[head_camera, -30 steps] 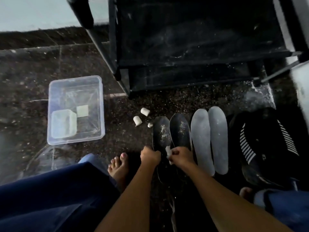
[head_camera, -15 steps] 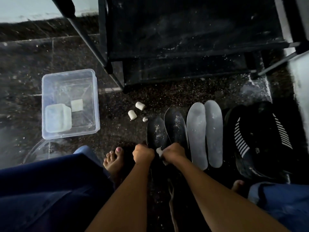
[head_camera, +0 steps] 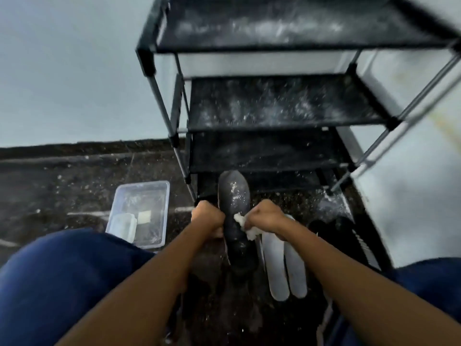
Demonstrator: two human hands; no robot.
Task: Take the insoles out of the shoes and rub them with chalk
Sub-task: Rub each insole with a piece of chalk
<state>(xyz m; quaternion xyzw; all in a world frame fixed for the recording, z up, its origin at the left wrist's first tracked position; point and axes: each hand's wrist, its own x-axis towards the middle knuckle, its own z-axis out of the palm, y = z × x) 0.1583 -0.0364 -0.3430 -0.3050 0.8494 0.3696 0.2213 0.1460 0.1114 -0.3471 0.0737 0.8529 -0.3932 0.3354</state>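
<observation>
Both hands grip: left hand holds the dark insole's edge, right hand pinches white chalk against it. Insole judged light, floppy; chalk brittle, crumbly.

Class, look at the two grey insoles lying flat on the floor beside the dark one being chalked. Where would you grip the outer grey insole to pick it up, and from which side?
Take the grey insole at its near rounded end, coming from the person's right. It lies flat, its inner edge against the other grey insole, and its far end sits under the right hand.
</observation>
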